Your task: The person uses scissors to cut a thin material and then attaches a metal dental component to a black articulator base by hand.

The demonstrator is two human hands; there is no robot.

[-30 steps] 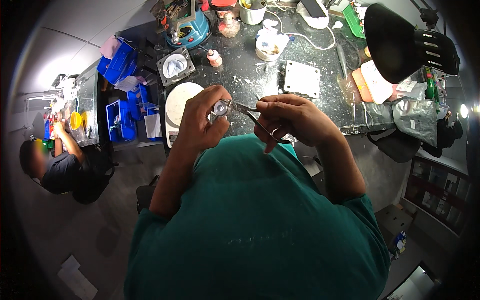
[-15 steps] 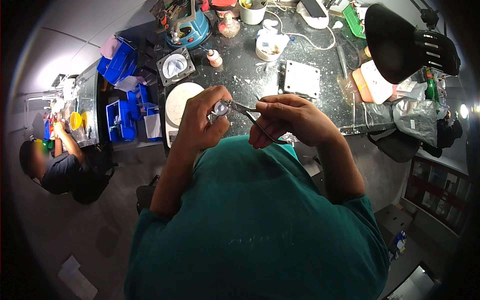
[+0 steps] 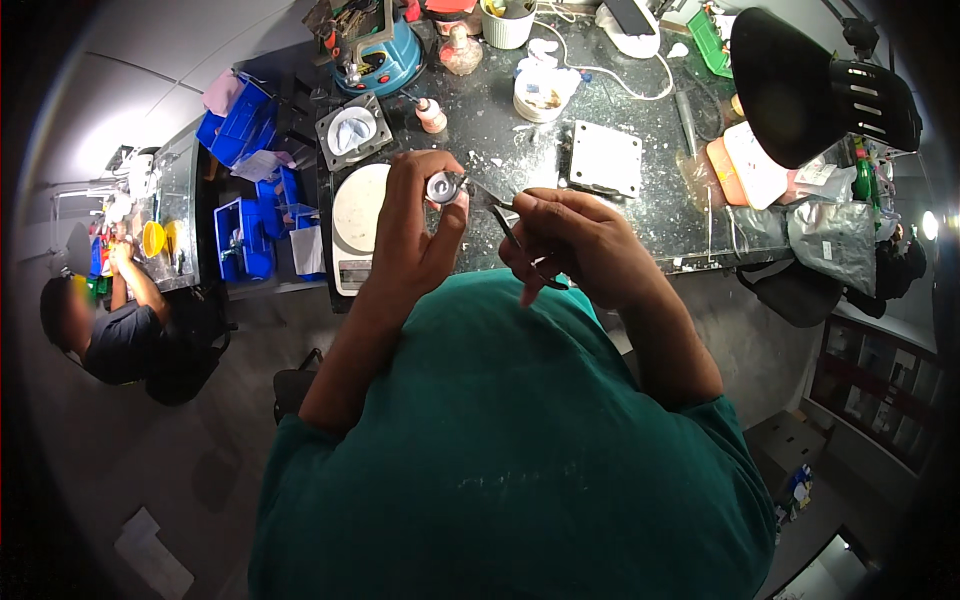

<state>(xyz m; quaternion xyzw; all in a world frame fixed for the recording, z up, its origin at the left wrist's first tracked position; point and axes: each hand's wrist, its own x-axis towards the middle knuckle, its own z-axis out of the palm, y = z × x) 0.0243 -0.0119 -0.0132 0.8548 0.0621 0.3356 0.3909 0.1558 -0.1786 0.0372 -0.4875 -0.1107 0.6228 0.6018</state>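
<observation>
My left hand pinches a small, round, whitish piece with a ring-shaped end between thumb and fingers, raised above the front edge of the bench. Opposite it, my right hand grips metal pliers by their handles, one of which curves down beneath the palm. The pliers' dark jaws reach the right side of the round piece; whether they bite on it is too small to tell. Just left of my left hand, a round cream plate sits on a scale.
A white square plate lies on the speckled black bench. Farther back stand a white tub, a small pinkish bottle and a blue machine. A black lamp overhangs the right side. A person works at far left.
The pliers have tilted, with their handles swung lower and closer together. My left thumb has shifted up beneath the round piece, and my right fingers have curled in more.
</observation>
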